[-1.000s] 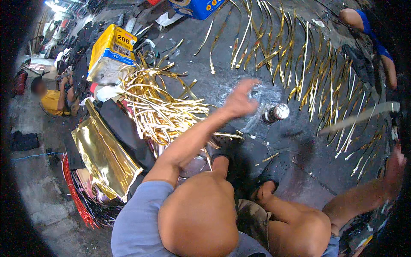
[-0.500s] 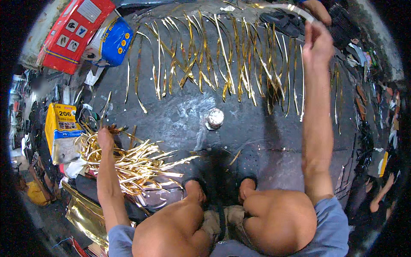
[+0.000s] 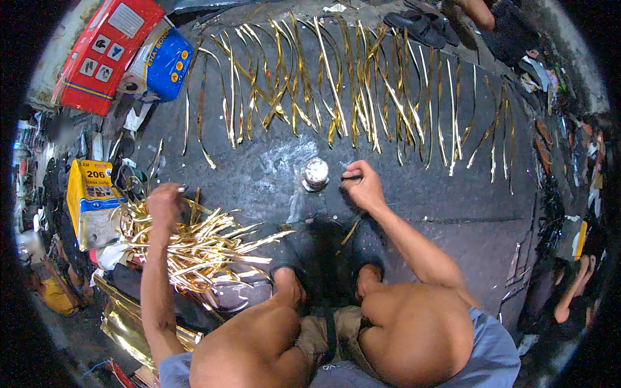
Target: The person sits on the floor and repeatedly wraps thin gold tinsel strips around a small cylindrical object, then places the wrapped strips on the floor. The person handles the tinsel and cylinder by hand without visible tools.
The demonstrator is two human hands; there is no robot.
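Note:
My left hand (image 3: 165, 204) is closed above a heaped pile of shiny gold strips (image 3: 210, 249). A small pale tip shows at its fingers, too blurred to name. My right hand (image 3: 364, 186), fingers curled in and nothing seen in them, hovers just right of a small round tub crusted with white (image 3: 315, 173). Farther off, a long row of narrow gold strips (image 3: 336, 84) lies on the dark mat (image 3: 259, 181), some crossing each other. Toward the right end the strips (image 3: 498, 136) lie more spread apart.
A red box (image 3: 107, 55) and a blue box (image 3: 162, 64) stand at the far left. A yellow-and-blue tin (image 3: 94, 200) is beside the pile. Gold sheet (image 3: 132, 323) lies near my left knee. Black sandals (image 3: 420, 27) and another person's leg (image 3: 477, 11) are at the far right.
My right hand has come back from the far right, where it held a strip, to beside the tub. A strip now lies at the row's right side. My left hand stays by the pile.

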